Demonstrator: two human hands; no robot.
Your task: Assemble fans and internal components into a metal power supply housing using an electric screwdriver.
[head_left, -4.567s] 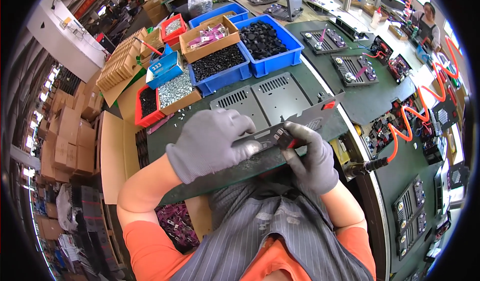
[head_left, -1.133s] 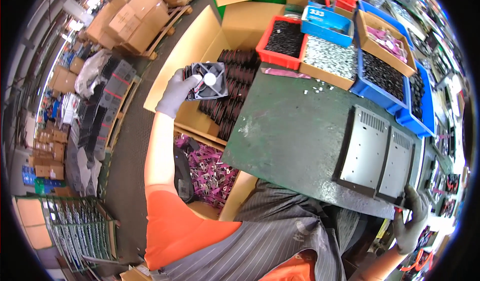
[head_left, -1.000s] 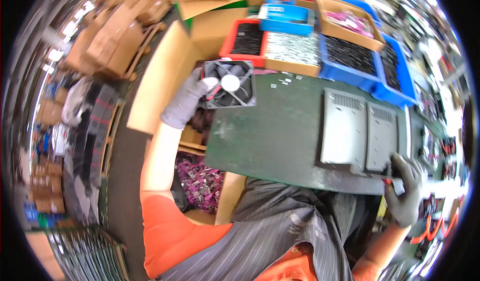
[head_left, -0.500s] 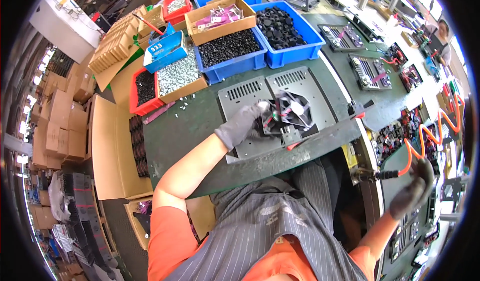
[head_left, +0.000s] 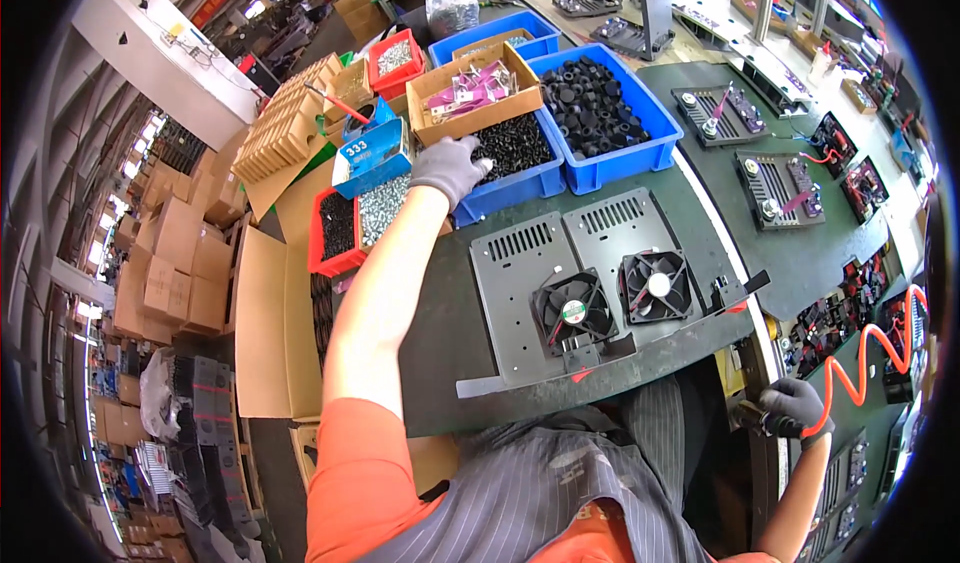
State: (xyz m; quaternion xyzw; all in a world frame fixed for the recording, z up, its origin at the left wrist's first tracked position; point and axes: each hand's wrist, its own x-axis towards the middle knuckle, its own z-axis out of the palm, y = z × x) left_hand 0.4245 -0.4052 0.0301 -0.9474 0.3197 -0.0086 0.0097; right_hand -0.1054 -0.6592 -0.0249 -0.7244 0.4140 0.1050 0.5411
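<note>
Head: square fans (head_left: 574, 310), slotted panels (head_left: 510, 298)

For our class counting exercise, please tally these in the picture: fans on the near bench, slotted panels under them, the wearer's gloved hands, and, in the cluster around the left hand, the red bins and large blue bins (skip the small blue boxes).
Fans: 2
Slotted panels: 2
Gloved hands: 2
Red bins: 2
Large blue bins: 3
Total: 11
</note>
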